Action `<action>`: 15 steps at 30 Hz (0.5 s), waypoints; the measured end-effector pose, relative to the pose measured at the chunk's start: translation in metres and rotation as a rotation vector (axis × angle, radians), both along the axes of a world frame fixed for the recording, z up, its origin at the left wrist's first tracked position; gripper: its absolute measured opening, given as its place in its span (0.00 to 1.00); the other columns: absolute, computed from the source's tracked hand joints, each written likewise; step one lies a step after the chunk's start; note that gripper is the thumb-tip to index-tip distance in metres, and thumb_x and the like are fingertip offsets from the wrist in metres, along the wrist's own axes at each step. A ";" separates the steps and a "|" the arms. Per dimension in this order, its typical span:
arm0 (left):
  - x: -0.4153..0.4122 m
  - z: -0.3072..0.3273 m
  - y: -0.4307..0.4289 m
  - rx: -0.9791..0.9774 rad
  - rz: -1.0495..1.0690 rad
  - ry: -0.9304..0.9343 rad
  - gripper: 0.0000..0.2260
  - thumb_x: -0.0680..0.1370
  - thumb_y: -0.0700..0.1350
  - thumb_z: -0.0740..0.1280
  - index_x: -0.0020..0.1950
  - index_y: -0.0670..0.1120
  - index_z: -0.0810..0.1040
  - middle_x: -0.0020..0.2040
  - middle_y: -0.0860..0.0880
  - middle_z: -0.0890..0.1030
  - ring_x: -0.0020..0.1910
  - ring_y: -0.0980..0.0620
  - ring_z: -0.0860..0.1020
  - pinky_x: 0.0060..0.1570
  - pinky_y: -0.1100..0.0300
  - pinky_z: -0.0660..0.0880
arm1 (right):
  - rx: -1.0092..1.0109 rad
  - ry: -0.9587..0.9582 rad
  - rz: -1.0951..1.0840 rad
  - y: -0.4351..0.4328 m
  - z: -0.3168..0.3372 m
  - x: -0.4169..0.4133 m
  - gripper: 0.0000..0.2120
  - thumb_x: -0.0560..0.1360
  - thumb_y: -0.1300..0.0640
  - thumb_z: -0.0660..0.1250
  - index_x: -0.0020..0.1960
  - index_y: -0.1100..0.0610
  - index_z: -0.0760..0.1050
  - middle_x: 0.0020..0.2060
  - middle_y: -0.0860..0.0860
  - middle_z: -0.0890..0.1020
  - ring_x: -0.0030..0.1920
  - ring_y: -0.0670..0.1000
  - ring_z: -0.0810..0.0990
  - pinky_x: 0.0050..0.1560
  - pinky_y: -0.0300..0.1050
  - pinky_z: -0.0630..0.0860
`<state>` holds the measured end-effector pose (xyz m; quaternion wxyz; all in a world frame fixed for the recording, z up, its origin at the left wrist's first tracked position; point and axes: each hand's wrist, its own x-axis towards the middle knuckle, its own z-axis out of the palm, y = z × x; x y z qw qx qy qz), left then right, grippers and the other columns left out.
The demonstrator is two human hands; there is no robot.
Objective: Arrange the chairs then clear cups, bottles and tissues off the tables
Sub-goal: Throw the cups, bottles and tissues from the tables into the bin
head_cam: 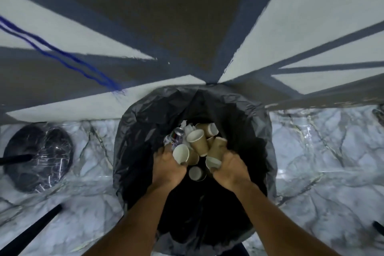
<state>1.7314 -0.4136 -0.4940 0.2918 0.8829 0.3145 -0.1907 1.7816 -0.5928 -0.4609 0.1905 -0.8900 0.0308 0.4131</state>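
- Setting: a marble-patterned floor (pixel 324 151) under you, a wall painted in grey, white and brown bands beyond it. No table top or chair seat is in view, so you cannot judge from here how the chairs stand or what is left on the tables.
- Far left: a round dark pedestal base (pixel 38 156) sits on the floor with a black pole rising from it; a second black bar (pixel 31 233) crosses the lower left corner. Which piece of furniture these belong to cannot be told.
- Centre: a bin lined with a black bin bag (pixel 145 122) stands against the wall. Inside lie brown paper cups (pixel 199 143), a metal can (pixel 179 131) and crumpled white tissue (pixel 184 124), bunched at the far side of the bag.
- Your left hand (pixel 168 166) is over the bag mouth, fingers curled round a white-lined cup (pixel 181 154), mouth towards you. Not yet released.
- Your right hand (pixel 230 170) is likewise closed, on a cup wrapped in pale paper (pixel 213 162); another brown cup leans against its knuckles.
- Progress, as a judgement: clearing is under way, and one load is at the bin. Remaining: let go of both cups. Bottles: none seen in the bag.
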 end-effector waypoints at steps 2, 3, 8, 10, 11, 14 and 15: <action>-0.004 0.031 -0.001 0.033 -0.126 -0.005 0.26 0.65 0.45 0.77 0.62 0.44 0.78 0.56 0.43 0.80 0.56 0.39 0.76 0.59 0.49 0.74 | -0.033 0.000 0.199 -0.003 0.030 -0.001 0.22 0.72 0.48 0.69 0.63 0.53 0.71 0.59 0.54 0.78 0.61 0.57 0.77 0.61 0.49 0.75; -0.003 0.052 -0.001 0.012 -0.171 0.035 0.25 0.67 0.47 0.76 0.63 0.46 0.78 0.57 0.45 0.79 0.58 0.41 0.76 0.60 0.50 0.74 | -0.038 0.000 0.280 -0.003 0.047 0.000 0.22 0.73 0.49 0.68 0.64 0.53 0.70 0.60 0.54 0.77 0.62 0.57 0.76 0.63 0.50 0.74; 0.002 0.177 0.007 -0.056 -0.253 0.152 0.15 0.72 0.51 0.72 0.57 0.51 0.79 0.55 0.50 0.81 0.55 0.46 0.79 0.50 0.55 0.78 | -0.032 -0.022 0.531 0.008 0.154 0.008 0.17 0.73 0.50 0.68 0.60 0.54 0.74 0.59 0.56 0.78 0.59 0.60 0.78 0.57 0.50 0.76; -0.001 0.227 0.012 -0.041 -0.216 0.123 0.12 0.72 0.49 0.73 0.54 0.51 0.79 0.55 0.49 0.81 0.54 0.46 0.80 0.51 0.54 0.78 | -0.014 -0.106 0.618 0.018 0.202 0.010 0.17 0.73 0.50 0.67 0.59 0.56 0.74 0.58 0.56 0.78 0.58 0.60 0.78 0.56 0.51 0.76; -0.006 0.248 0.016 -0.046 -0.192 0.116 0.12 0.71 0.48 0.73 0.53 0.52 0.79 0.55 0.49 0.81 0.54 0.46 0.79 0.53 0.54 0.78 | -0.005 -0.137 0.654 0.024 0.226 0.009 0.17 0.73 0.51 0.67 0.59 0.56 0.75 0.57 0.56 0.79 0.58 0.61 0.79 0.55 0.51 0.76; -0.034 0.304 0.033 -0.076 -0.117 0.125 0.11 0.71 0.51 0.73 0.50 0.55 0.75 0.55 0.49 0.80 0.56 0.47 0.79 0.56 0.54 0.77 | 0.032 -0.159 0.741 0.045 0.288 0.003 0.18 0.72 0.49 0.68 0.60 0.53 0.75 0.57 0.55 0.78 0.58 0.61 0.78 0.53 0.53 0.77; -0.047 0.320 0.038 -0.092 -0.092 0.132 0.11 0.72 0.52 0.72 0.50 0.55 0.74 0.57 0.48 0.80 0.57 0.47 0.78 0.57 0.54 0.77 | 0.042 -0.163 0.786 0.054 0.307 -0.001 0.18 0.73 0.49 0.68 0.61 0.53 0.75 0.58 0.56 0.77 0.58 0.61 0.77 0.54 0.53 0.77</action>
